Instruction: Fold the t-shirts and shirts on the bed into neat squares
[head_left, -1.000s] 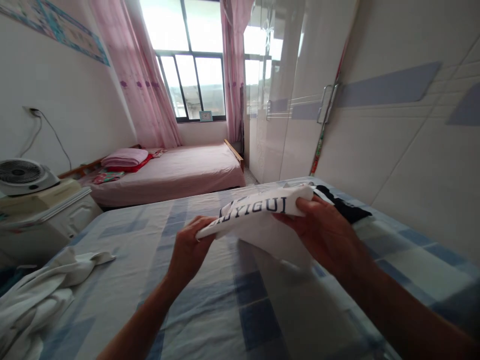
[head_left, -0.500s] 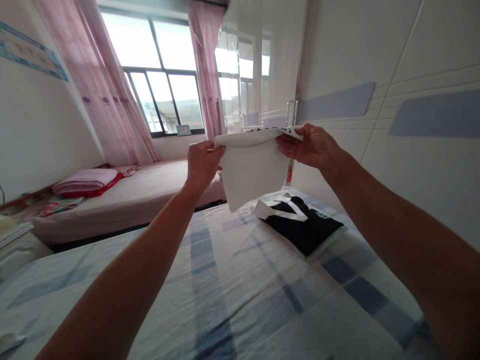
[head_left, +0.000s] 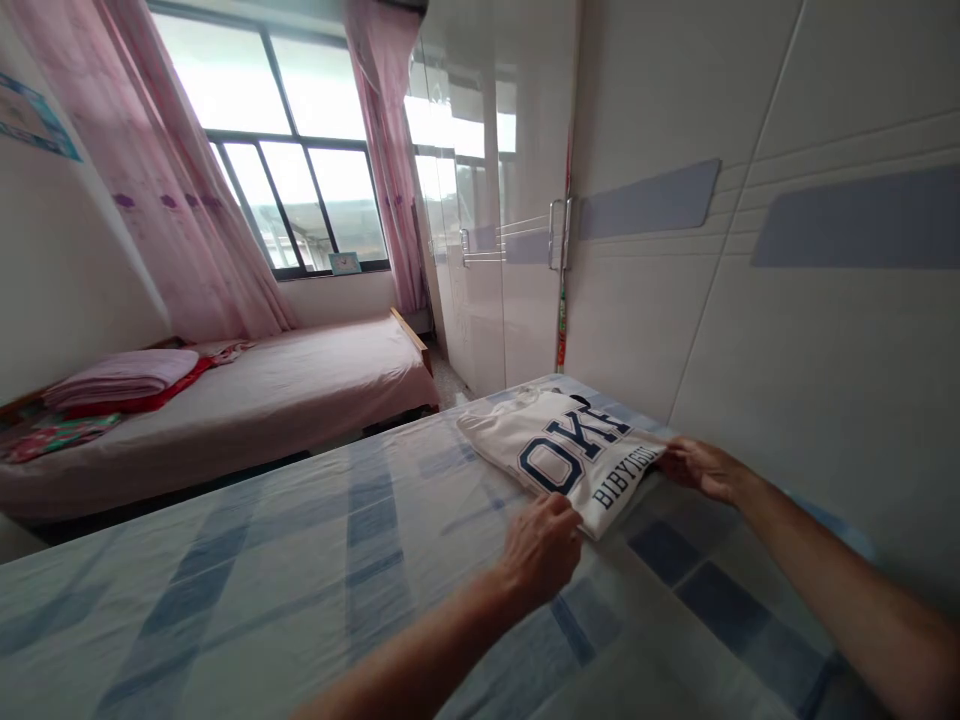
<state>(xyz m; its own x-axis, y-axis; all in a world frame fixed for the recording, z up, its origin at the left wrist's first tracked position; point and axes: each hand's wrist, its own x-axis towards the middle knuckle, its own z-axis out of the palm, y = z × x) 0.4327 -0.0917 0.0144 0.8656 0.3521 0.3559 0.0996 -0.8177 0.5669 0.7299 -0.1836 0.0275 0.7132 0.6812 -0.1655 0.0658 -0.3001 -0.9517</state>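
A folded white T-shirt [head_left: 555, 440] with large dark letters lies on the blue-and-white bed sheet [head_left: 300, 580], over the spot where the black garment was. Only a small dark bit [head_left: 580, 400] shows at its far edge; the rest of the black garment is hidden. My left hand [head_left: 546, 545] is closed at the T-shirt's near left corner, fingers curled round the edge. At the near right corner, my right hand [head_left: 697, 468] pinches the cloth, its fingertips partly under it.
A white wardrobe [head_left: 637, 330] with metal handles stands along the right side. Across a gap is a second bed [head_left: 330, 375] with a pink sheet and folded bedding [head_left: 124, 375]. Pink curtains [head_left: 150, 200] frame the window, with a small clock [head_left: 345, 263] on the sill.
Both hands have come down and nearer, bringing the white T-shirt from the air onto the black garment on the bed. The printed side now faces up. The view has shifted slightly right.
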